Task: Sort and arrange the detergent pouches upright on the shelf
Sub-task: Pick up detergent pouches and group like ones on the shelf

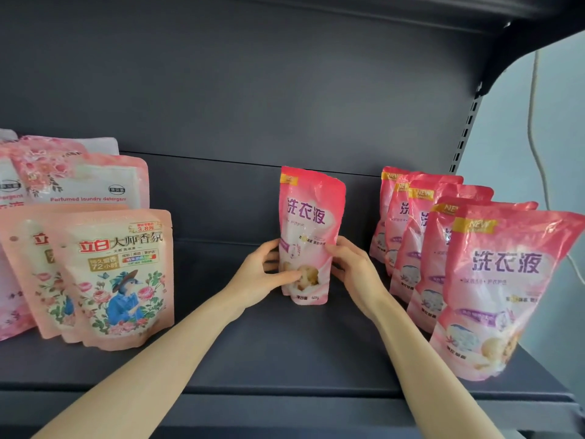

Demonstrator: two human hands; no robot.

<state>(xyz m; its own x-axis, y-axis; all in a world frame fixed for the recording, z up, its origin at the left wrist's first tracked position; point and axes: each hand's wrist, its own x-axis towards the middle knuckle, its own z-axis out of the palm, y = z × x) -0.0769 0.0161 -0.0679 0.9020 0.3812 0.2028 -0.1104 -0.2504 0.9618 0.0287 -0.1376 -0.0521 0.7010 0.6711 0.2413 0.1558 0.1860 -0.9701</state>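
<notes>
1. Hands: we are gripping the glossy pink plastic detergent pouch [308, 236] mid-shelf, left hand [264, 274] and right hand [354, 269] clasping its lower sides.
2. Releasing carelessly, we are risking it slumping over on the dark grey metal shelf [285, 359].
3. Shifting it toward the shelf's right end, we could be knocking the row of matching pink pouches [443, 248].

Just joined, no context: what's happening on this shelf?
A person is stocking detergent pouches. Both hands, left hand and right hand, hold one pink pouch upright mid-shelf. A row of matching pouches stands at the right; peach floral pouches stand at the left.
</notes>
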